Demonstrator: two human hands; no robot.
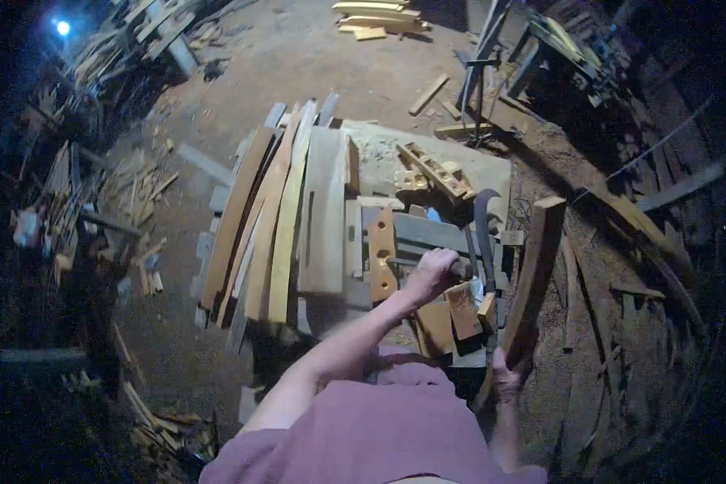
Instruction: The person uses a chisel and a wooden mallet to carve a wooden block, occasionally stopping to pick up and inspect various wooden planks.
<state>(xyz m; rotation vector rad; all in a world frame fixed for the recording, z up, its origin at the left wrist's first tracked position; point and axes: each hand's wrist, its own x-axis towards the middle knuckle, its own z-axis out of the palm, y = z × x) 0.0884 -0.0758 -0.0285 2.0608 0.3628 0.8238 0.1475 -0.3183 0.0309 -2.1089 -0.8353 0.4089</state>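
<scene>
My left hand [434, 274] is closed, fingers wrapped round something short and brownish that shows only a stub beyond the fist; I cannot tell what it is. Just beyond it lies a hooked blade [484, 230] with a dark curved tip. My right hand [508, 373] grips the lower end of a thick wooden beam [535, 270], which rises at a slant on the right. An orange-brown wood piece with several holes [383, 256] lies left of my left hand. Small wood blocks [462, 310] sit below that hand.
Long boards [286, 218] lie side by side on the left of the work area. Wooden pieces with cut recesses [440, 171] rest at its far side. Stacked yellowish planks [379, 18] are at the back. Scrap wood [149, 198] litters the dirt floor.
</scene>
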